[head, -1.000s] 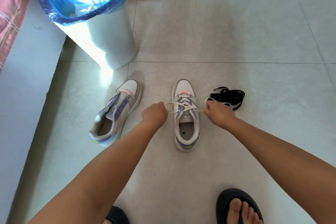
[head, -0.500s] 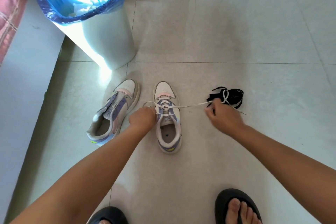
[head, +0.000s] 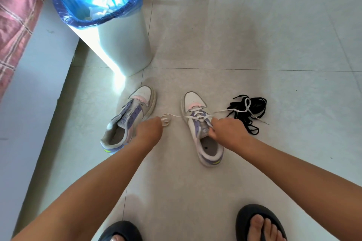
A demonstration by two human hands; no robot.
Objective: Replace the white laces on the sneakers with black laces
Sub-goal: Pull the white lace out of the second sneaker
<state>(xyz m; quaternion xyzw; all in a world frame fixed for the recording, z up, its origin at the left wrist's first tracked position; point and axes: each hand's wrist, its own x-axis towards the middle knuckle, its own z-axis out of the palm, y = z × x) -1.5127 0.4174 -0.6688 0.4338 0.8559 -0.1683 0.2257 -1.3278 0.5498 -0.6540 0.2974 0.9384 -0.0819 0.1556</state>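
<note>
Two dark slippers edge the near floor. The left hand pinches one end of the white lace, while the right hand grips the laced sneaker at its tongue (the unlaced sneaker lies left). Black laces lie bundled right; beyond, a bin

Bare forearms, no sleeves showing, and just black flip-flops on both feet down at the frame's bottom.
</note>
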